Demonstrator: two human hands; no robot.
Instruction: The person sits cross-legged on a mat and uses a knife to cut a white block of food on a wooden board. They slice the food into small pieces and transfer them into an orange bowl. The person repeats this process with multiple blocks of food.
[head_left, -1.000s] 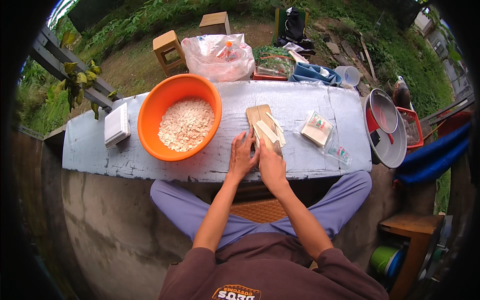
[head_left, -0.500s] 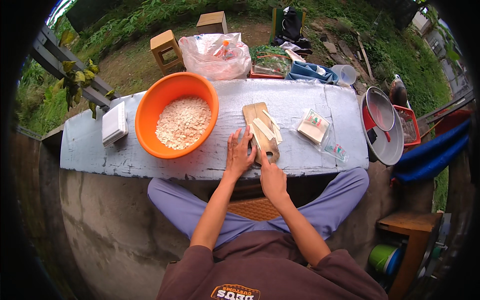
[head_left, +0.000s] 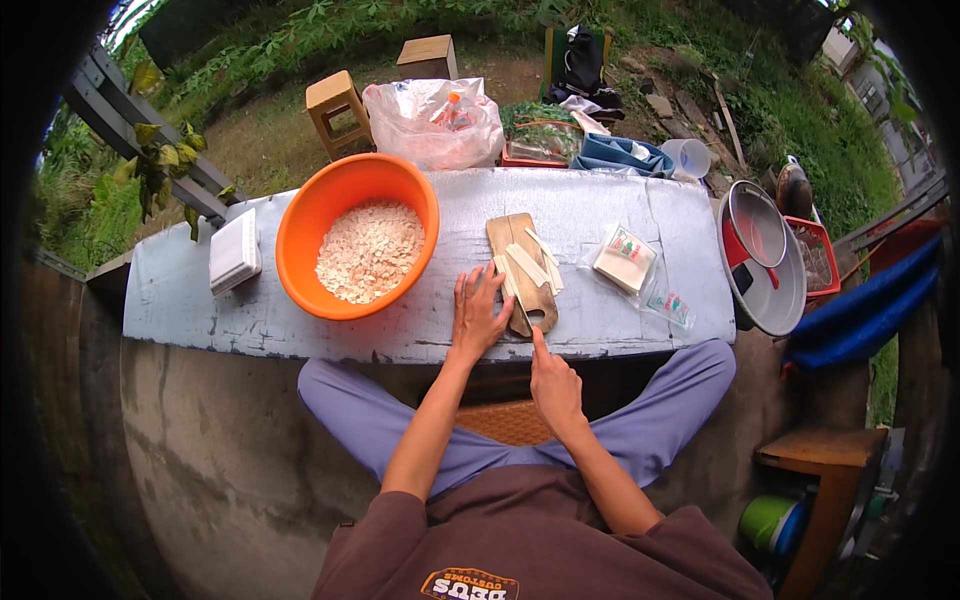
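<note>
My left hand (head_left: pixel 480 318) rests at the near left side of a wooden cutting board (head_left: pixel 510 230), its fingers and thumb holding a pale flat strip (head_left: pixel 505 276) against the wood. In my right hand (head_left: pixel 556 388) is a knife, gripped by its handle. The narrow knife blade (head_left: pixel 526 318) reaches forward over the board beside my left thumb. More cut pale strips (head_left: pixel 528 264) lie on the board, some overhanging its right edge. To the right sits an opened clear plastic packet (head_left: pixel 625 258) with a stack of square pale sheets.
Left of the board stands an orange basin (head_left: pixel 290 240) of small pale flakes. White lidded boxes (head_left: pixel 235 250) sit farther left on the silvery table (head_left: pixel 180 320). A plastic bag (head_left: pixel 430 130) and a red tray of greens (head_left: pixel 540 135) line the far edge; metal bowls (head_left: pixel 775 300) stand right.
My right hand has drawn slightly back toward me and to the right, showing more of the knife blade. My left hand stays at the strip; the view has shifted slightly.
</note>
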